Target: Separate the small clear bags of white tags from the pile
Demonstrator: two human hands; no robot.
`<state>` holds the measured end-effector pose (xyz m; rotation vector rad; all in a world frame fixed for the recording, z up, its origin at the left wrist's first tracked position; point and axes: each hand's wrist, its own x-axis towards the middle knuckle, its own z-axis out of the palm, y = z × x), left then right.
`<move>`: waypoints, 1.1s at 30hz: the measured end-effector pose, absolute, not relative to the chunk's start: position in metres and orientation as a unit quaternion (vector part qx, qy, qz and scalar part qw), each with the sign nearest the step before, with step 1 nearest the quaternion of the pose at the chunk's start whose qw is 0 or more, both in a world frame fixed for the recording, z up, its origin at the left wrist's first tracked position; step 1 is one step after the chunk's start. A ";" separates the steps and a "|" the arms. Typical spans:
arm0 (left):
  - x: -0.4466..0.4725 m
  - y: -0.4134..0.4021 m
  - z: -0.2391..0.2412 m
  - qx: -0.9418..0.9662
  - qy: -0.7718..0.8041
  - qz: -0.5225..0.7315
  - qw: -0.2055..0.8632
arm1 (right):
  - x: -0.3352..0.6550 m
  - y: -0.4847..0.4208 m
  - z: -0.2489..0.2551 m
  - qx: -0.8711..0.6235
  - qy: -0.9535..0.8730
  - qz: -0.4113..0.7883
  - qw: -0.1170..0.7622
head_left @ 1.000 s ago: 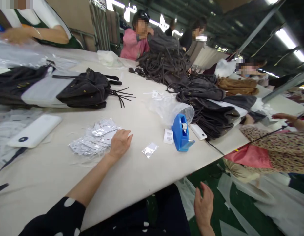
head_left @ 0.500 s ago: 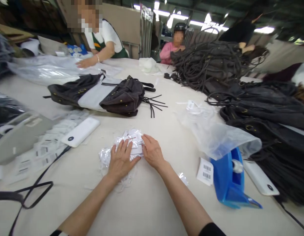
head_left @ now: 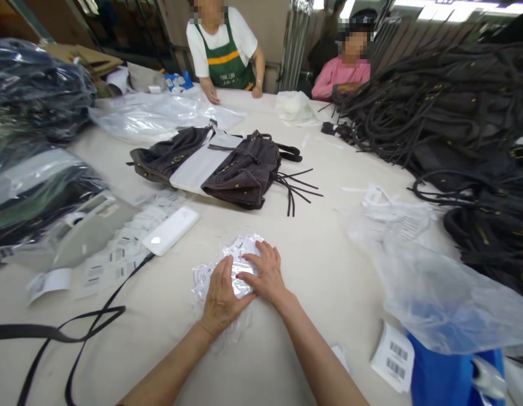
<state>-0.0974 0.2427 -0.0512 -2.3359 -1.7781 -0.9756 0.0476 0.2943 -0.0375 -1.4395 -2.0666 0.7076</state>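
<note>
Both hands, left (head_left: pixel 221 296) and right (head_left: pixel 267 276), still flat on packet pile (head_left: pixel 240 262), grip holding nothing; view shifted.

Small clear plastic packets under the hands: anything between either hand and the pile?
Nothing visible. The left hand and the right hand both rest directly on the pile of small clear plastic packets on the cream table. The white power bank lies off to the left, apart.

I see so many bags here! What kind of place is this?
Probably a bag factory's packing area. Dark bags are heaped on a big worktable, barcode labels lie about, and both hands press on small clear packets.
</note>
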 end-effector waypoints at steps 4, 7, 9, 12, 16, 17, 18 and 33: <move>-0.097 0.243 -0.052 -0.746 -0.567 -0.348 0.015 | 0.039 0.280 -0.039 -0.554 -0.739 0.236 0.302; -0.096 0.243 -0.052 -0.741 -0.553 -0.381 0.021 | 0.028 0.271 -0.033 -0.587 -0.714 0.229 0.305; -0.096 0.243 -0.052 -0.741 -0.543 -0.394 0.024 | 0.024 0.269 -0.027 -0.621 -0.679 0.226 0.320; -0.098 0.242 -0.052 -0.751 -0.535 -0.387 0.010 | 0.032 0.264 -0.021 -0.670 -0.575 0.269 0.385; -0.101 0.240 -0.050 -0.782 -0.541 -0.308 -0.021 | 0.078 0.238 -0.016 -0.692 -0.409 0.327 0.497; -0.101 0.239 -0.049 -0.788 -0.541 -0.293 -0.023 | 0.093 0.227 -0.014 -0.708 -0.391 0.311 0.499; -0.102 0.239 -0.049 -0.792 -0.540 -0.284 -0.025 | 0.107 0.215 -0.011 -0.731 -0.383 0.286 0.487; -0.107 0.232 -0.049 -0.771 -0.541 -0.334 -0.040 | 0.022 0.300 -0.016 -0.588 -0.797 0.117 0.074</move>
